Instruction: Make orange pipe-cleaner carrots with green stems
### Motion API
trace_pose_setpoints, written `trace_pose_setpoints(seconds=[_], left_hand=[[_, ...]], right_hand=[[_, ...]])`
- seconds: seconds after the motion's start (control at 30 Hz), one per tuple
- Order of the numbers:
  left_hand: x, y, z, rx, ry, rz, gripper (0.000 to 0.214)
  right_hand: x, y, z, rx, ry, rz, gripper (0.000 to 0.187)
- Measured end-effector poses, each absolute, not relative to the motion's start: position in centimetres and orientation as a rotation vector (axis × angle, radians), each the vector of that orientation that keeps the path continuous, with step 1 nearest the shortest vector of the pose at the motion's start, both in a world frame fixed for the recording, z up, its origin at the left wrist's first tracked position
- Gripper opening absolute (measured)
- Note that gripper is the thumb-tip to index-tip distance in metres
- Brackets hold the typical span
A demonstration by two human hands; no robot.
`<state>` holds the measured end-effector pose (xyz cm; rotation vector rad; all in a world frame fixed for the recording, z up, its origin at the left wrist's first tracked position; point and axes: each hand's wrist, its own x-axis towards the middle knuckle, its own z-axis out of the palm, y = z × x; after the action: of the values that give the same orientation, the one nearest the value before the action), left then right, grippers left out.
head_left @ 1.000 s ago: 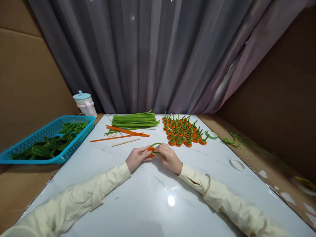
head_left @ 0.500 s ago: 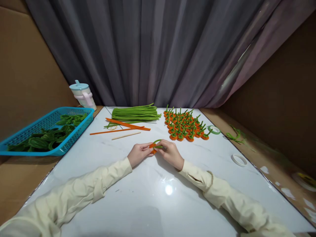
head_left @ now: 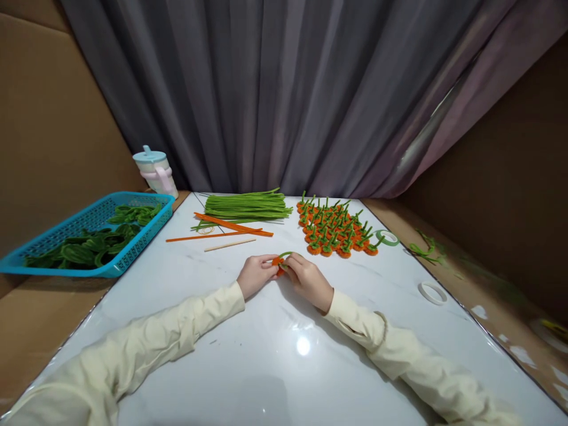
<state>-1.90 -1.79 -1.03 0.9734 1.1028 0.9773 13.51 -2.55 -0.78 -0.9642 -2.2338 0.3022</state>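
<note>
At the middle of the white table, my left hand (head_left: pixel 256 276) pinches a small orange fuzzy piece (head_left: pixel 277 261) between thumb and fingers. My right hand (head_left: pixel 309 280) closes on a green pipe cleaner (head_left: pixel 285 254) that arcs up over the orange piece. My fingers hide part of both. Just beyond lie orange pipe cleaners (head_left: pixel 231 225), crossed, and a thin wooden stick (head_left: pixel 229 245). Behind them is a stack of straight green pipe cleaners (head_left: pixel 248 207). To its right stand many finished-looking orange pieces with green stems (head_left: pixel 333 228) in rows.
On the left is a blue basket (head_left: pixel 146 236) holding curled green pieces (head_left: pixel 91 245), with a lidded cup (head_left: pixel 156 171) behind it. A green tape roll (head_left: pixel 387 238), a white tape roll (head_left: pixel 432 293) and green scraps (head_left: pixel 423 248) lie at the right. A grey curtain (head_left: pixel 266 94) hangs behind.
The green pipe cleaner's ends, which stuck out toward the right hand, are now mostly covered by my right fingers. Both hands stay together at the orange piece; the view shifts slightly.
</note>
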Motion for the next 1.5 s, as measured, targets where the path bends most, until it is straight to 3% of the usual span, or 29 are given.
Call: trace_pose_setpoints(seconds=[0.17, 0.37, 0.53, 0.73, 0.9, 1.23, 1.5], left_hand=[[-2.1, -1.9, -0.6, 0.963, 1.059, 0.967, 0.040], [-2.3, -2.2, -0.4, 0.985, 1.001, 0.956, 0.044], [-2.2, -2.7, -0.2, 1.023, 0.998, 0.963, 0.044], [-2.2, -3.0, 0.1, 1.071, 0.976, 0.960, 0.053], [-2.3, -3.0, -0.1, 1.119, 0.994, 0.955, 0.042], [-2.4, -2.9, -0.7, 1.136, 1.013, 0.946, 0.034], [-2.4, -3.1, -0.1, 1.164, 0.977, 0.938, 0.035]], right_hand=[[14.4, -1.8, 0.1, -0.925, -2.248, 0.365, 0.012], [16.4, -0.2, 1.6, -0.925, -2.237, 0.424, 0.028], [16.6, -0.4, 2.6, -0.987, -2.360, 0.561, 0.018], [15.3, -1.6, 2.1, -1.025, -2.411, 0.349, 0.018], [14.6, -2.2, 0.9, -1.145, -2.417, 0.147, 0.007], [13.6, -3.8, -0.4, -1.259, -2.504, 0.021, 0.015], [14.3, -3.3, 1.6, -1.238, -2.643, 0.023, 0.015]])
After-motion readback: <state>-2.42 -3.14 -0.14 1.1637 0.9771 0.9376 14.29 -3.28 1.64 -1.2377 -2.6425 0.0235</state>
